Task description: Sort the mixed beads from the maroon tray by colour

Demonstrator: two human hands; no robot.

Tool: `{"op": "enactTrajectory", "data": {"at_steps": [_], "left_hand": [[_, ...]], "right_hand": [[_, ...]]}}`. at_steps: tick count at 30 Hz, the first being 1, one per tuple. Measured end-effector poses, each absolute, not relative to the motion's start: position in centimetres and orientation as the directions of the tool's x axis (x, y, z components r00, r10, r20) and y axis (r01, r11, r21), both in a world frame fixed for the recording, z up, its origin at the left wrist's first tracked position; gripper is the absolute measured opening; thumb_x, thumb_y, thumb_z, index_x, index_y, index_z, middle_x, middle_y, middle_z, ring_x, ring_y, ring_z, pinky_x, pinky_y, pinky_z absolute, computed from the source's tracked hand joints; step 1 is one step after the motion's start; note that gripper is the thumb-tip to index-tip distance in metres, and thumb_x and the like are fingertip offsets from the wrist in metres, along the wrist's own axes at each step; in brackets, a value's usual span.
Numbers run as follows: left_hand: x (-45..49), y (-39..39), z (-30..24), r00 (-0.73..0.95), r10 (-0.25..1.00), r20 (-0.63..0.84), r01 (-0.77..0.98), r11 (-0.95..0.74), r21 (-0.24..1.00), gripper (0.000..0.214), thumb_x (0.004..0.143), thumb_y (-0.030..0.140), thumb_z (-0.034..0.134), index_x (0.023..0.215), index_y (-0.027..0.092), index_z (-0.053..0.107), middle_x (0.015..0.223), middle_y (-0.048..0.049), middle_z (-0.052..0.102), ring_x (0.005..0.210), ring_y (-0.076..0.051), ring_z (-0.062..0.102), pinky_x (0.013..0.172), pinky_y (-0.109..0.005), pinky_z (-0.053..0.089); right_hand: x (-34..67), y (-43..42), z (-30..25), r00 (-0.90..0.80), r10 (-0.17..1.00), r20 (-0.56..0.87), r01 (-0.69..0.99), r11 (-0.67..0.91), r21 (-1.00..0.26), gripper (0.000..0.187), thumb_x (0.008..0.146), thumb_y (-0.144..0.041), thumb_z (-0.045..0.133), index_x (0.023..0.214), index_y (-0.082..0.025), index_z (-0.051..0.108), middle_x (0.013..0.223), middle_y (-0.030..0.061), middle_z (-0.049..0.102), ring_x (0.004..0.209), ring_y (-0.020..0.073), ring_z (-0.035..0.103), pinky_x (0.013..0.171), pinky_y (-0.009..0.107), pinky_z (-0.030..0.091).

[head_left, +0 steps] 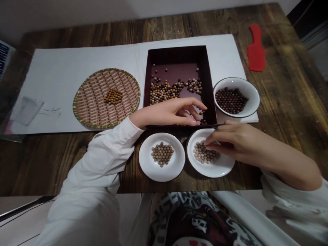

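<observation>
Logging a wooden table with a maroon tray of mixed beads at centre. The left hand reaches in over the tray's near wall, fingers loosely curled, seemingly holding nothing, with loose beads just beyond the fingertips. The right hand, nearer the white plate, touches the edge of a cluster of pale beads; cannot tell whether it pinches one.

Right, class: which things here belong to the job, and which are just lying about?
Job: left hand; right hand; beads; maroon box; white bowl; white plate; second white plate; woven tray.

Lying about: red paddle-shaped piece; clear plastic sheet.
</observation>
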State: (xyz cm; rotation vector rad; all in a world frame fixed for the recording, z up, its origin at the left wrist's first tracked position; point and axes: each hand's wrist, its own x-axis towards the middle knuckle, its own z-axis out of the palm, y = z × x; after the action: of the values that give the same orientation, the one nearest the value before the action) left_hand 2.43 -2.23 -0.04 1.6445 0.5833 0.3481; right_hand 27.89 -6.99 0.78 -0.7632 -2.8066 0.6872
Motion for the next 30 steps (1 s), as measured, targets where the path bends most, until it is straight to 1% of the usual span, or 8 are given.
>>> {"op": "enactTrajectory", "data": {"at_steps": [5,9,16,23,30], "left_hand": [[2.36,-2.13,-0.27,0.834,0.544,-0.091,0.179,-0.11,0.978,0.042,0.09,0.027,0.062,0.13,0.02,0.051,0.122,-0.0099,0.067,0.117,-0.02,0.063,0.101,-0.037,0.048],[2.33,-2.05,-0.47,0.836,0.544,-0.075,0.176,-0.136,0.975,0.042,0.09,0.028,0.062,0.13,0.021,0.052,0.121,-0.0093,0.067,0.116,-0.02,0.063,0.101,-0.037,0.048],[2.34,-2.11,-0.43,0.831,0.55,-0.08,0.19,-0.147,0.971,0.041,0.09,0.028,0.062,0.129,0.022,0.052,0.122,-0.0084,0.066,0.116,-0.019,0.063,0.102,-0.036,0.048],[2.43,-2.13,-0.22,0.828,0.555,-0.084,0.202,-0.156,0.967,0.04,0.089,0.025,0.062,0.127,0.018,0.054,0.121,-0.0093,0.067,0.114,-0.019,0.064,0.101,-0.035,0.048],[2.49,-2.16,-0.03,0.823,0.558,-0.105,0.226,-0.152,0.962,0.039,0.089,0.027,0.062,0.127,0.019,0.055,0.119,-0.0081,0.068,0.112,-0.018,0.065,0.1,-0.035,0.049]], "right_hand": [[27.83,-7.22,0.15,-0.882,0.469,0.048,0.425,0.834,-0.351,0.022,0.097,-0.025,0.049,0.088,-0.021,0.069,0.071,0.002,0.064,0.064,0.016,0.056,0.067,0.03,0.035],[27.77,-7.37,0.08,-0.885,0.462,0.057,0.424,0.851,-0.311,0.023,0.097,-0.026,0.049,0.088,-0.021,0.069,0.069,0.0016,0.063,0.064,0.0161,0.054,0.068,0.03,0.032],[27.92,-7.48,-0.08,-0.875,0.478,0.073,0.432,0.84,-0.327,0.021,0.097,-0.026,0.049,0.09,-0.021,0.069,0.071,0.0018,0.063,0.065,0.0169,0.053,0.069,0.03,0.033],[28.45,-7.49,0.12,-0.88,0.473,0.044,0.416,0.813,-0.408,0.02,0.095,-0.024,0.052,0.091,-0.021,0.071,0.071,0.0013,0.062,0.067,0.0156,0.054,0.073,0.029,0.034],[28.44,-7.73,-0.02,-0.882,0.468,0.049,0.412,0.819,-0.399,0.024,0.095,-0.021,0.049,0.087,-0.022,0.071,0.067,0.0011,0.062,0.066,0.0162,0.051,0.071,0.031,0.031]]}}
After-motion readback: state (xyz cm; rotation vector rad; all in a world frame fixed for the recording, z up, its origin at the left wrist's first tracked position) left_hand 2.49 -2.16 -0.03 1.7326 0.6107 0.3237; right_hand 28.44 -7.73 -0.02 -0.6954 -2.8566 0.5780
